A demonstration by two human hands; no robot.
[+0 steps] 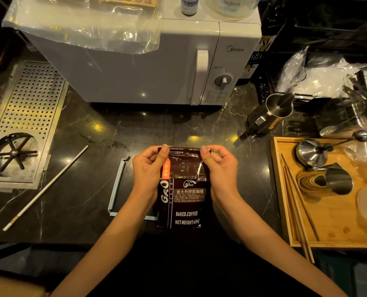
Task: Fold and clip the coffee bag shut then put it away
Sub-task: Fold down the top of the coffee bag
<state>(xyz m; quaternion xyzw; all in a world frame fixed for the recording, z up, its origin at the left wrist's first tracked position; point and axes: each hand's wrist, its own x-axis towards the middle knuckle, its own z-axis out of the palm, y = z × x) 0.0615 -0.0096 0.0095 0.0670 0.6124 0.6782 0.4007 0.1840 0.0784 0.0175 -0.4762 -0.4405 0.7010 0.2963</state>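
The coffee bag [183, 189] top is pinched by both hands [149, 168] [220, 168], partly folded; the clip [119, 185] lies unused, storing remains

Both bare forearms reach forward from the bottom of the view and converge toward the middle. The left hand [149, 168] has its fingers curled, thumb and forefinger pinched together at its upper inner corner. The right hand [220, 167] mirrors it, fingers curled under, thumb and forefinger pinched. The two hands sit level, near each other, not touching.
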